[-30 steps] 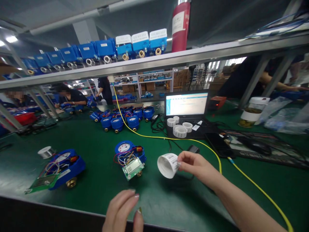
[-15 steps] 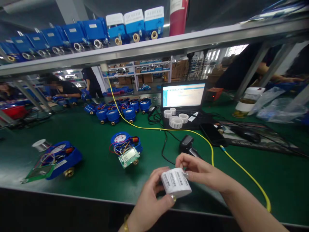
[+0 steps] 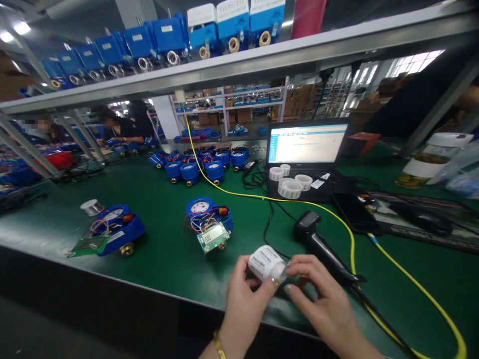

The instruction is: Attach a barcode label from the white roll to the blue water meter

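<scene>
Both hands are pinching a white label roll [image 3: 266, 263] just above the near edge of the green tabletop [image 3: 160, 249]: the left hand [image 3: 245, 299] is gripping it from below, the right hand [image 3: 322, 299] is closing on its end. Barcodes are showing on the labels, too small to read. A black scanner [image 3: 318, 242] is lying just beside it, and an open blue meter [image 3: 209, 224] is displaying "00".

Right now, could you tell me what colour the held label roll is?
White label roll with black barcodes, head view.
</scene>
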`<action>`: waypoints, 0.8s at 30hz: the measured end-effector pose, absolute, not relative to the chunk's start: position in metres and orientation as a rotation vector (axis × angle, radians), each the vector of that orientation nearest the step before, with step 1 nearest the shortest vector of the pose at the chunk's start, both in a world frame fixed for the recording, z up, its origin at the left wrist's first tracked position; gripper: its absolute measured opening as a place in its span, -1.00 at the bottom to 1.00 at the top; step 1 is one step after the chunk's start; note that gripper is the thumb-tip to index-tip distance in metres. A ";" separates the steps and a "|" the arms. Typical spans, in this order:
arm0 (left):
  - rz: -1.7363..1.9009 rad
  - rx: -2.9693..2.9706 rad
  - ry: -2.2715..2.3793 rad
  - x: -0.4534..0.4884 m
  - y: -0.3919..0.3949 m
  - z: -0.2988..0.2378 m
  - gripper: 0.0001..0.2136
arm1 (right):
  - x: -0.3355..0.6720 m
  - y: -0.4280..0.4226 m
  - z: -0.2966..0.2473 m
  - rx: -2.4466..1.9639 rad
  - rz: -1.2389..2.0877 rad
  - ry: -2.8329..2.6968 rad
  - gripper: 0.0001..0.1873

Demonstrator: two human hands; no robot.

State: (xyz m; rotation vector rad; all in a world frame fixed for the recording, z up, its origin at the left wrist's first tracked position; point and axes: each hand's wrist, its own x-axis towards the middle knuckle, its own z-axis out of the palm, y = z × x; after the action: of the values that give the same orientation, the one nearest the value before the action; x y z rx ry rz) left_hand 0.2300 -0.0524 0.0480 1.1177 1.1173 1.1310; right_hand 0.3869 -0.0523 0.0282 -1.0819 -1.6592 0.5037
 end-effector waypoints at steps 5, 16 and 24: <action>1.134 1.066 1.091 0.234 -0.050 0.043 -0.63 | 0.377 -0.054 0.022 -1.090 0.266 -1.817 -0.74; 1.101 1.226 1.192 0.221 -0.064 0.043 -0.71 | 0.388 -0.048 0.014 -1.270 0.467 -1.703 -0.76; 1.527 1.988 2.041 0.142 -0.061 0.056 -0.74 | 0.396 -0.048 0.013 -1.281 0.488 -1.664 -0.78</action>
State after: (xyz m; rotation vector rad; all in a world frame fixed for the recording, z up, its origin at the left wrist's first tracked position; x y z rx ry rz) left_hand 0.1417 -0.0611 0.0565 1.9883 2.0406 1.5266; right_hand 0.3958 -0.0482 0.0133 -1.2812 -1.6641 0.4884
